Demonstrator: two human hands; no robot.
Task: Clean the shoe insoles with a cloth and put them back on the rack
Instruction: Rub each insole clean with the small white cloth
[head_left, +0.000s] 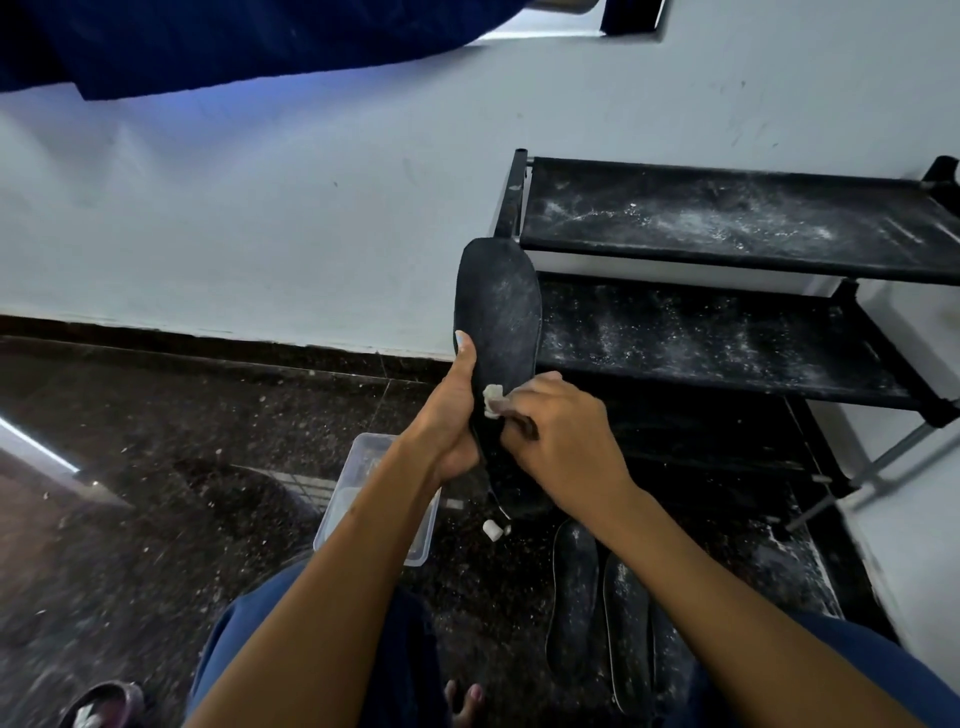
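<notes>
My left hand (451, 415) grips a black dusty insole (500, 317) at its lower half and holds it upright, thumb along its left edge. My right hand (558, 426) presses a small whitish cloth (492, 399) against the insole's middle. Two more black insoles (574, 592) (628, 623) lie side by side on the dark floor near my right knee. The black shoe rack (727, 249) stands against the white wall on the right, its shelves speckled with white dust and bare.
A clear plastic container (363, 499) sits on the floor under my left forearm. A small white scrap (492, 530) lies beside it. A sandal (104, 704) shows at the bottom left. Dark cloth (234, 41) hangs at the top.
</notes>
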